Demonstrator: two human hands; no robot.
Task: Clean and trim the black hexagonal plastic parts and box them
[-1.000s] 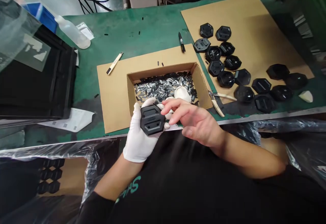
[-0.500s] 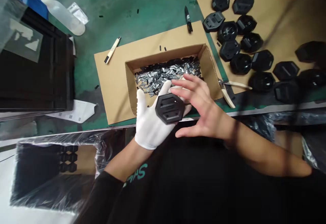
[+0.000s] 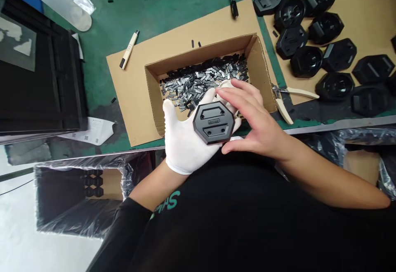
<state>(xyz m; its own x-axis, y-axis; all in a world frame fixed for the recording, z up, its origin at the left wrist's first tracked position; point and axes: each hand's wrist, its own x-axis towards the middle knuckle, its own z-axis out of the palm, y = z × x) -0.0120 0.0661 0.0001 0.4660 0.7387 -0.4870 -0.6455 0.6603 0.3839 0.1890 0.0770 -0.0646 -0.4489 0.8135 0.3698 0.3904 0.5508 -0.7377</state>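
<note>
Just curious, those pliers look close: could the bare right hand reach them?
Likely yes: the bare right hand is right beside the pliers, and only the corner of the cardboard box sits near the way.

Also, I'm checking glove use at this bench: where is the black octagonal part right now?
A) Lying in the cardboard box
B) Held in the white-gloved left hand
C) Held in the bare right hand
B: the black octagonal part sits against the palm of the white-gloved left hand.
</note>
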